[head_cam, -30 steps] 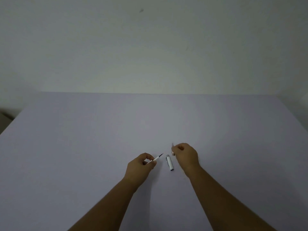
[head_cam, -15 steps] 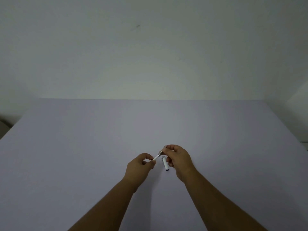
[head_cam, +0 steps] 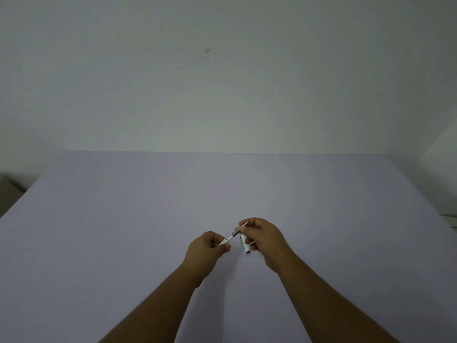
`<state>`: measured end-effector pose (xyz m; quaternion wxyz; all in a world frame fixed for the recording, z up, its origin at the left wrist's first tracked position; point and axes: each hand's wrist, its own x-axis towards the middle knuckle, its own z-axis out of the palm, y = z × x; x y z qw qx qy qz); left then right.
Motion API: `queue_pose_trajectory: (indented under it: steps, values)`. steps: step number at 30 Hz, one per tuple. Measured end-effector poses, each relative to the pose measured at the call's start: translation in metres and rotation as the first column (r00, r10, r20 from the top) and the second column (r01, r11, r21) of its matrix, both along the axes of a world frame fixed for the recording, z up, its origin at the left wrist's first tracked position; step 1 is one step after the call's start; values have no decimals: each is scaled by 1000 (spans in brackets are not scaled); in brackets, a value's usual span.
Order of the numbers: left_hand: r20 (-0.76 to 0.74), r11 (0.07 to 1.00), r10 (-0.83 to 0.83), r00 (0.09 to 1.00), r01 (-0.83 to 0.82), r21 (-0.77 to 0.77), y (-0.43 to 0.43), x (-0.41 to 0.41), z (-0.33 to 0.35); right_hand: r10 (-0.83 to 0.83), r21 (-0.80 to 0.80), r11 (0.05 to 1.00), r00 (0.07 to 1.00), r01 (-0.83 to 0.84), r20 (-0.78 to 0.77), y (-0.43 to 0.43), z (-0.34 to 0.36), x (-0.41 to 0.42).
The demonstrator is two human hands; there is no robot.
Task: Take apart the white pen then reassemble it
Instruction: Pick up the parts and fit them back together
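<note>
Head camera view is directed forward and down at a pale lavender table [head_cam: 123, 243], behind which a plain light wall [head_cam: 222, 82] is seen. Both bare forearms are stretched out over the table, and the hands are brought close together near the middle of it. The left hand [head_cam: 206, 251] is closed, with the fingers curled inward, and the thin white refill [head_cam: 228, 240] of the pen is pinched between its thumb and fingers. The refill is pointed up and to the right, toward the other hand. The right hand [head_cam: 263, 237] is also closed, and a small silver tip piece [head_cam: 238, 229] is gripped by its fingertips. This piece is met by the far end of the refill; whether the refill is already inside it cannot be told, because the parts are very small here. Just beside the right hand, partly covered by its fingers, the white pen barrel [head_cam: 246, 245] is seen, with a dark end turned toward the camera. It cannot be told for sure whether the barrel is lying on the table or is touched by the lower fingers of the right hand. A soft shadow is thrown on the table beside the left forearm.
</note>
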<state>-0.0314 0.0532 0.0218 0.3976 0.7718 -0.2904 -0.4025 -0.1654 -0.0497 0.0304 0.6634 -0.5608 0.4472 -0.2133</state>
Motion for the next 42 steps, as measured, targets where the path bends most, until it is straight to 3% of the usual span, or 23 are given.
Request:
queue_pose_trajectory:
  steps: [10,14,18,22,26,30,34,38,42]
  values:
    - [78,999,-26,997,29,-42,-2,-7,9,58,-65,996,988,-68,-145,4,0,3]
    - [94,999,-30,995,34,-42,-6,-10,11,28,-72,997,994,-36,-106,3,0,8]
    - [104,998,-36,994,41,-41,-6,-9,9,49,-104,992,974,-73,-220,1,1,9]
    - [130,998,-42,991,47,-35,-8,-5,10,99,-30,994,991,-102,-94,2,-3,7]
    - [138,995,-79,987,86,-51,-9,-5,13,45,-34,998,982,-52,-186,2,-3,7]
    - [146,995,-72,987,80,-55,-11,-6,16,38,20,999,999,-37,-35,1,-3,3]
    - [140,994,-75,987,85,-64,-12,-7,17,7,-20,1000,987,-10,-163,1,1,6]
    - [149,997,-49,988,57,-52,-13,-6,18,58,2,998,997,-58,-43,2,-1,5]
    - [168,995,-71,983,82,-58,-14,-8,19,8,11,1000,991,-7,-134,2,-1,10]
